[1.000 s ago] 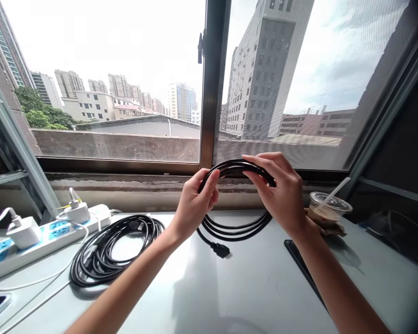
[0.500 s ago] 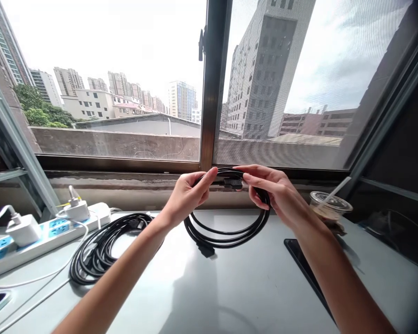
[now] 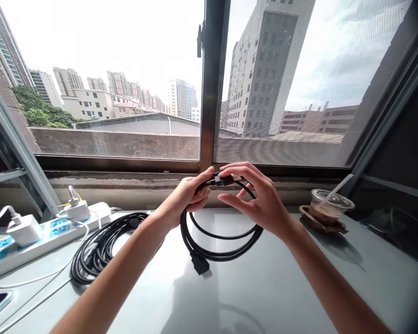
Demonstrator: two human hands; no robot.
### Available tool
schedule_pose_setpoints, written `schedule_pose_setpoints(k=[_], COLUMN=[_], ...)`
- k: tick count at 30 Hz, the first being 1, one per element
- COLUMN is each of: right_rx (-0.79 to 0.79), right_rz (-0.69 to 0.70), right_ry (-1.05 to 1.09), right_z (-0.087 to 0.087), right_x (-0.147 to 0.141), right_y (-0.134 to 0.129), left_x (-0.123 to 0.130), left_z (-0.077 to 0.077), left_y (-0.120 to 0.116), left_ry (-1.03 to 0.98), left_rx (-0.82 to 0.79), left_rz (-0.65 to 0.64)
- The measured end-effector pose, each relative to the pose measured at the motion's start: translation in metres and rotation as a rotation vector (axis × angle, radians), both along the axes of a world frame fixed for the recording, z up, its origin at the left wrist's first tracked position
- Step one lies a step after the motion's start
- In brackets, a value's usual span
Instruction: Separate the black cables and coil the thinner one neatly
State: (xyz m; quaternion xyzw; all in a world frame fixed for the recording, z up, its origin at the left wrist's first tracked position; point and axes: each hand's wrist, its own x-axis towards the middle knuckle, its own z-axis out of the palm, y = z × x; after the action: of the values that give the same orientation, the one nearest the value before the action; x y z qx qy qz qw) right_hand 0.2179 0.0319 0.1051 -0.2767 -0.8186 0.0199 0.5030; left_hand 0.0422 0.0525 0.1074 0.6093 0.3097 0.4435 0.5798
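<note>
A looped coil of black cable (image 3: 226,256) is held up above the table in front of the window sill. My left hand (image 3: 191,195) is closed around the upper left of the loops, thumb on top. One black plug (image 3: 223,180) lies at the top of the coil, between the hands. My right hand (image 3: 256,197) has its fingers apart, with fingertips resting over that plug and the thumb standing free below it. A second black plug (image 3: 199,263) hangs at the coil's lower left. Parts of the loops are hidden behind my right hand.
Another black cable coil (image 3: 90,260) lies on the table (image 3: 264,297) at left, partly behind my left forearm. Beside it is a white power strip (image 3: 101,214) with chargers and white cords. A lidded cup (image 3: 329,206) with a straw stands at right in a brown holder (image 3: 306,217).
My right hand has moved left along the top of the coil, and its thumb has spread away. The coil has tilted, its lower plug hanging lower. My left hand keeps its grip.
</note>
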Motion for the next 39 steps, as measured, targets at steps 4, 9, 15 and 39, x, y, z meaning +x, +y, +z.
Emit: schedule_pose_setpoints(k=[4, 9, 15, 39], right_rx=[0.077, 0.013, -0.451, -0.604], right_rz=[-0.189, -0.237, -0.095, 0.219], right_ry=[0.03, 0.207, 0.794, 0.621], right_z=[-0.002, 0.001, -0.004, -0.008], right_x=[-0.002, 0.008, 0.02, 0.001], right_y=[0.002, 0.011, 0.035, 0.021], left_x=[0.006, 0.013, 0.016, -0.011], left_z=[-0.003, 0.001, -0.002, 0.019], left_y=[-0.001, -0.009, -0.011, -0.006], left_ry=[-0.091, -0.265, -0.06, -0.142], left_rx=[-0.114, -0.174, 0.053, -0.168], left_rz=[-0.07, -0.201, -0.042, -0.052])
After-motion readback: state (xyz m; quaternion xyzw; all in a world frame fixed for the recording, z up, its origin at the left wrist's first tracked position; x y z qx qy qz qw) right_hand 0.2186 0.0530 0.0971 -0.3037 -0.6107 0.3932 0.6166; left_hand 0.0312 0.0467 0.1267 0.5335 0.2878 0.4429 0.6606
